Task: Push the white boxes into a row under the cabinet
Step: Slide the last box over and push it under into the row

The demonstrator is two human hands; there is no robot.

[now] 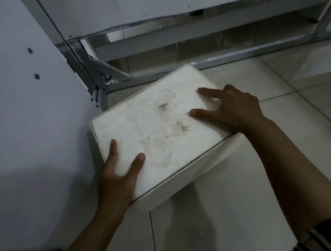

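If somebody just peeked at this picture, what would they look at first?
First, the big white box in the middle, sitting crooked on the tiled floor with brownish smudges on its lid. Next, the two bare hands on it: the left hand at its near corner and the right hand on its right edge, fingers spread. Behind it, the metal frame under the cabinet opens into a dark gap.

One white box (156, 128) (two hands (231, 109))
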